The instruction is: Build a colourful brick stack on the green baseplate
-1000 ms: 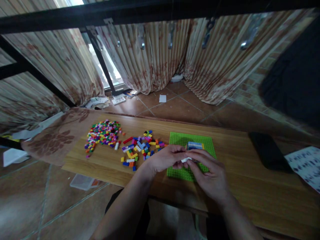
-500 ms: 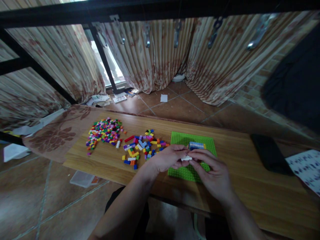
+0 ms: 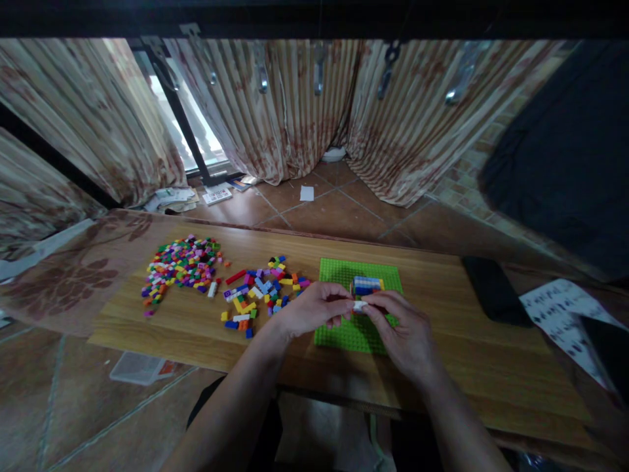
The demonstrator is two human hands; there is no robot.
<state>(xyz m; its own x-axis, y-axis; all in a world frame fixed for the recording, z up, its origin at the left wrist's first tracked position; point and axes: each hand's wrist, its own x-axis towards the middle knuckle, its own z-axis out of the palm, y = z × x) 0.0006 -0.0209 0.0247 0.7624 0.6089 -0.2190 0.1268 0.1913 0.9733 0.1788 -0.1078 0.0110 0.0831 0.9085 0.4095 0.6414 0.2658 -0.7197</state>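
A small white toy brick point(image 3: 360, 305) is pinched between my two hands, over the green baseplate point(image 3: 334, 337). My left hand point(image 3: 322, 307) grips its left end with thumb and fingers closed. At its right end, the fingertips of my right hand point(image 3: 400, 321) are closed on it too. Just behind the fingers, a built block of blue, white and yellow bricks point(image 3: 367, 285) stands on the baseplate, its near side partly hidden by my hands. Whether the white piece is one brick or several joined, I cannot tell.
Loose mixed bricks point(image 3: 263, 288) lie left of the baseplate on the wooden table point(image 3: 457, 367). Farther left is a dense heap of small bricks point(image 3: 184, 262). A black phone-like slab point(image 3: 494, 292) and a printed sheet point(image 3: 565, 321) lie to the right.
The view has turned slightly right, so the scene sits farther left. Both hands still hold the white brick, with the fingers slightly shifted around it.
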